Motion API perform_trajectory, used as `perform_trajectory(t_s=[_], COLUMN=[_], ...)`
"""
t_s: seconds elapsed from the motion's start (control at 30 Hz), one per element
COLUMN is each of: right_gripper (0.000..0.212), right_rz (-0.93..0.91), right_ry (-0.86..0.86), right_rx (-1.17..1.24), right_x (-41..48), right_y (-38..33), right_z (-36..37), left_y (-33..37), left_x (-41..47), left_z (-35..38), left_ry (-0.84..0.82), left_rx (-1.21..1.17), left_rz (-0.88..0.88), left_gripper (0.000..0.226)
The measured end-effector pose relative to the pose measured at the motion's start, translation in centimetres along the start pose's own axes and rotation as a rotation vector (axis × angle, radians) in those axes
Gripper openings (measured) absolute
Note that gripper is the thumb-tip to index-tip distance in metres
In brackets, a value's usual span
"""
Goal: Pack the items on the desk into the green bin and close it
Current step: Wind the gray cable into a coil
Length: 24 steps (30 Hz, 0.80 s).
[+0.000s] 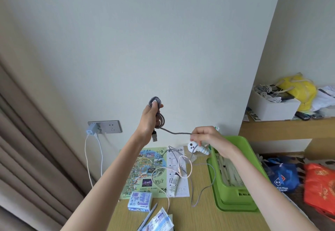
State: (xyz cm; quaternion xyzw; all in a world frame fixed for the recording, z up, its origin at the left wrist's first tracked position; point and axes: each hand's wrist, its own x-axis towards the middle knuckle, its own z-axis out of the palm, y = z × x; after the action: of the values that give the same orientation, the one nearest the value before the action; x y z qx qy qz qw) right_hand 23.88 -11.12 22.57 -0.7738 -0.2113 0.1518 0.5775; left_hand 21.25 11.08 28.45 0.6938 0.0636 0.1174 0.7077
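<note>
In the head view, a grey cable (159, 102) is held at centre frame. Its coil is gripped in the curled fingers of the left hand (149, 120), and its loose run, slanting right and down, is pinched by the right hand (205, 136). The tail trails onto the surface (197, 216). The open green bin (235, 207) lies lower right, nearer the right hand.

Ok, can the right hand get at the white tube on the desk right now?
Probably not yet: the right hand pinches the gray USB cable, which the left hand holds coiled. The white tube itself lies uncovered on the paper below.
</note>
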Motion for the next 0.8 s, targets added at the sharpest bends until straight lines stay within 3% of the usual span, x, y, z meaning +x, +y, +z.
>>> perform_trajectory(t_s=[0.13,0.27,0.47,0.57,0.67,0.8], right_gripper=[0.014,0.017,0.01,0.005,0.019,0.021], right_rz=[-0.13,-0.233,-0.278,-0.3,-0.311,-0.244], right_ry=[0.013,0.064,0.117,0.156,0.198,0.22], right_rx=[0.017,0.028,-0.011,-0.003,-0.02,0.077], right_x=[0.0,0.5,1.9,2.5,2.8,2.7], right_y=[-1.5,-3.1,-4.5,-4.8,-4.8,-4.2], right_z=[-0.1,0.4,1.2,1.3,1.1,0.7], left_y=[-1.3,-2.3,-1.6,-1.5,-1.4,-0.5], left_x=[0.3,0.4,-1.0,-1.6,-1.8,-2.4], left_z=[0.1,0.8,1.8,2.1,2.2,2.0], left_ry=[-0.008,-0.133,-0.37,-0.5,-0.515,-0.513], left_rx=[0.266,0.373,0.397,0.427,0.441,0.457], left_rz=[0.091,0.114,0.057,0.016,-0.014,-0.039], left_gripper=[0.029,0.02,0.045,0.033,0.017,0.027])
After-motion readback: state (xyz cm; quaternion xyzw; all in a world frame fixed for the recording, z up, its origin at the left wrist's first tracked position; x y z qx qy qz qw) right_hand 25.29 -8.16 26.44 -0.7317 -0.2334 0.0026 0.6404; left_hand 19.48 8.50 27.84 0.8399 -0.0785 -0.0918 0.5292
